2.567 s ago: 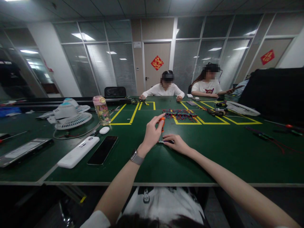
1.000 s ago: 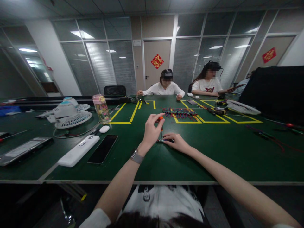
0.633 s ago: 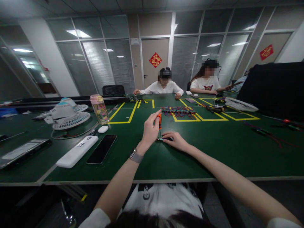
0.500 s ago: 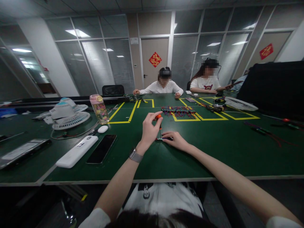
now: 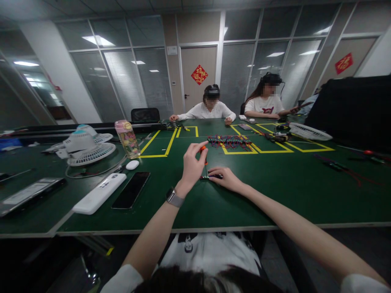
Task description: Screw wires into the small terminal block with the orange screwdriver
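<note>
My left hand [image 5: 192, 166] is closed round the orange handle of a small screwdriver [image 5: 204, 152] that stands upright with its tip down. The tip rests on a small dark part [image 5: 210, 177] lying on the green table [image 5: 244, 195]. My right hand [image 5: 225, 178] lies on the table and pinches that part to hold it still. A watch sits on my left wrist. Beyond my hands lies a row of red and blue wired pieces [image 5: 229, 142] across yellow tape lines.
Left of my hands lie a black phone [image 5: 132, 195], a white power bank [image 5: 99, 193], a white mouse [image 5: 132, 165], a pink-capped bottle [image 5: 127, 138] and white desk fans [image 5: 88, 146]. Two people sit at the far side. Another fan [image 5: 310, 131] and tools lie to the right.
My left hand's fingers have shifted on the screwdriver handle, as in turning it. The right hand has stayed on the small part. The view has drifted slightly.
</note>
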`<state>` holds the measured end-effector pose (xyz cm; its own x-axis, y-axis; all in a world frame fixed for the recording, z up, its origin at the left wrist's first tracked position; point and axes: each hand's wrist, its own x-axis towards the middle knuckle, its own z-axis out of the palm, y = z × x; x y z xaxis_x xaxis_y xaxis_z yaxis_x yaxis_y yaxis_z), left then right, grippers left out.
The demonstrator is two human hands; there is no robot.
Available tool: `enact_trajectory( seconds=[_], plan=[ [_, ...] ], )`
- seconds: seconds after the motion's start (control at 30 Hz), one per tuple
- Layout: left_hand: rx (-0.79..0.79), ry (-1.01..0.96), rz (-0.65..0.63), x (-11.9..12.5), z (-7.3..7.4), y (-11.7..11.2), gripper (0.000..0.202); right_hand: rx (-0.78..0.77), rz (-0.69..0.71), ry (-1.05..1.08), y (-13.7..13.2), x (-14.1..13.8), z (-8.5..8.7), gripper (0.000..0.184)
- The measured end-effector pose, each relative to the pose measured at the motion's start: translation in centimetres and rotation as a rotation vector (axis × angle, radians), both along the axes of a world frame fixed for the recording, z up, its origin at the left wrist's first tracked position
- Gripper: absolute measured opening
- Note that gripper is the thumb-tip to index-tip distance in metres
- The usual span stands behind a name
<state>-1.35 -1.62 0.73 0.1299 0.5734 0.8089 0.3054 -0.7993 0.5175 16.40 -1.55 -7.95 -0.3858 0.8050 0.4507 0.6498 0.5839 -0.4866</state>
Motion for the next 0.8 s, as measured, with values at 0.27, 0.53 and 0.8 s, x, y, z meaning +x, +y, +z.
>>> enact_trajectory(
  seconds=[0.27,0.53,0.8],
  plan=[
    [-0.053,0.007,-0.071,0.02,0.13,-0.18,0.032,-0.003,-0.003,0.004,-0.2,-0.05,0.26,0.019],
    [-0.014,0.015,0.026,-0.02,0.14,-0.08,0.024,-0.002,0.006,-0.007,-0.19,0.01,0.35,0.019],
    [-0.042,0.02,-0.118,-0.01,0.16,0.06,0.029,-0.002,0.006,-0.001,-0.11,0.08,0.27,0.019]
  ],
)
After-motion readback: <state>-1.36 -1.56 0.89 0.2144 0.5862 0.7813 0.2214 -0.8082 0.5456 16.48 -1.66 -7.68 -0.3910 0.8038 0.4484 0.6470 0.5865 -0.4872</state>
